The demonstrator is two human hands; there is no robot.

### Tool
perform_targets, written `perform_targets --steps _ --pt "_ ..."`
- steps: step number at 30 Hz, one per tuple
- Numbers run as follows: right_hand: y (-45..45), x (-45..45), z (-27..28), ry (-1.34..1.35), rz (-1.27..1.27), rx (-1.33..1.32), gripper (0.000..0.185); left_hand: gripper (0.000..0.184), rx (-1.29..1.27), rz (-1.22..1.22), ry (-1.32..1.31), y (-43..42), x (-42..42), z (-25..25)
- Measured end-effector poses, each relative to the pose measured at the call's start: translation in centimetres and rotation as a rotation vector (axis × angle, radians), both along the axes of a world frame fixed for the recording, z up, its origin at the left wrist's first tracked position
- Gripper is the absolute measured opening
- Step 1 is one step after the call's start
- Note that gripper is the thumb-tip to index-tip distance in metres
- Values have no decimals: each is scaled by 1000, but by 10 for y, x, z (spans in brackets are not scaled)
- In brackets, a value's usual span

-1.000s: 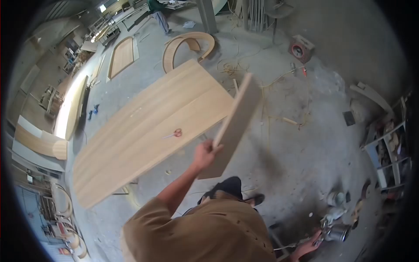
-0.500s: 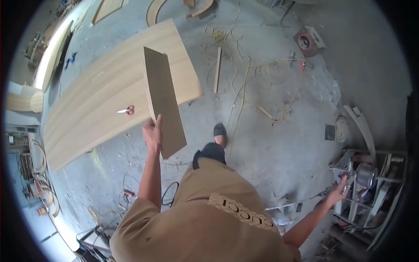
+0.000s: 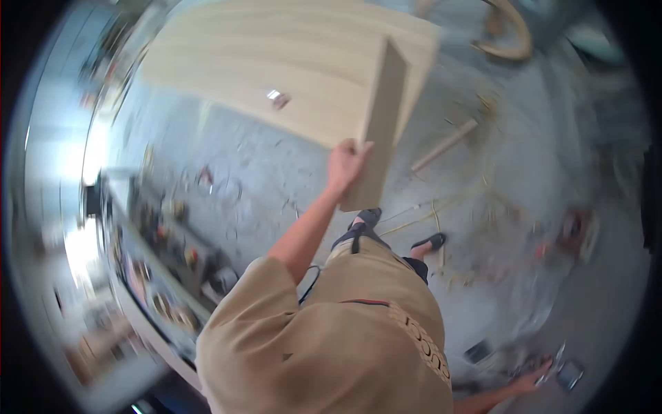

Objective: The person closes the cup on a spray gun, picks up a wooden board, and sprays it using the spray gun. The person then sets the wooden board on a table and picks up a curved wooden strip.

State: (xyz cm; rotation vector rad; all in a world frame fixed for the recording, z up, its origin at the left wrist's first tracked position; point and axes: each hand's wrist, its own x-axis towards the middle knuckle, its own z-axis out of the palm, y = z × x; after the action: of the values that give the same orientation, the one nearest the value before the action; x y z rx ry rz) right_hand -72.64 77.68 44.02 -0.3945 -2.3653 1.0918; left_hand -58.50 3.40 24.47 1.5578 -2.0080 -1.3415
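Upright in my left hand (image 3: pixel 347 168) is a narrow, thin wooden board (image 3: pixel 383 124), gripped by its left edge near the lower end; in the earlier frame its edge looks layered. My right hand (image 3: pixel 529 381), far out at the lower right, is closed round a metal spray gun (image 3: pixel 568 376) with a silver cup, blurred by motion. Beyond the board lies a large pale plywood sheet (image 3: pixel 234 62) on the floor. A pair of scissors (image 3: pixel 278 101) with red handles rests on that sheet.
A wooden strip (image 3: pixel 445 145) and a yellow hose (image 3: pixel 434 210) lie on the floor near my feet. Curved wooden pieces (image 3: pixel 514 34) are at the upper right. A long bench or shelf (image 3: pixel 148 276) with tools stands on the left.
My view has swung to the left, and floor things appear shifted and blurred. Board and spray gun are still in my hands. Both of my feet now show.
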Motion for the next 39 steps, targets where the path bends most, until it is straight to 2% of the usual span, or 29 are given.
perform_targets --steps 1,2,4,5,7,9,11,12,14,16,17,18,19,20,22,23,26,28,31,33,35,39 --pt "9 -56 5 -23 -2 34 47 49 10 49 66 14 0 -1" --pt "-23 -100 14 -20 92 29 47 47 -44 69 131 33 2 9" --pt "-89 -151 51 394 492 246 52 46 -84 167 97 70 7 16" --pt "-81 -195 65 395 548 243 52 46 -122 162 66 91 7 18" --pt "-70 -309 77 264 433 87 64 46 -158 254 41 126 1 24" --pt "-85 -410 107 411 623 306 63 45 -174 332 2 154 6 27" --pt "-59 -583 115 774 720 598 43 45 -183 438 -28 183 6 32" --pt "-86 -622 130 756 771 601 41 44 -156 494 3 195 8 22" --pt "-155 -638 127 543 800 484 38 39 -49 557 100 205 -1 39" --pt "-211 -626 101 373 828 393 36 36 -115 512 93 198 -1 31" --pt "-243 -619 75 331 956 259 42 36 -138 510 85 188 -5 29" --pt "-269 -607 46 234 945 160 43 36 -128 468 88 170 -10 22" --pt "-282 -604 15 199 1041 162 43 36 -228 402 23 150 -12 13" --pt "-305 -580 -11 92 979 119 42 37 -326 340 -50 135 -19 6" --pt "-340 -533 -56 -113 951 36 42 39 -301 276 -162 96 -57 26" --pt "-347 -518 -83 -222 972 -8 42 41 -286 229 -263 79 -73 29" --pt "-349 -486 -160 -381 974 -103 43 44 -305 117 -282 22 -91 4" --pt "-346 -470 -193 -591 1009 -133 45 44 -261 93 -307 -3 -95 -4" --pt "-339 -455 -228 -691 1068 -247 46 42 -220 60 -328 -17 -106 -8" --pt "-332 -461 -254 -735 1087 -228 46 37 -240 52 -316 -21 -114 -6" --pt "-330 -469 -283 -748 1171 -159 45 33 -253 21 -412 -21 -112 -8" --pt "-332 -476 -329 -872 1177 -93 44 31 -200 75 -326 -3 -95 -19"
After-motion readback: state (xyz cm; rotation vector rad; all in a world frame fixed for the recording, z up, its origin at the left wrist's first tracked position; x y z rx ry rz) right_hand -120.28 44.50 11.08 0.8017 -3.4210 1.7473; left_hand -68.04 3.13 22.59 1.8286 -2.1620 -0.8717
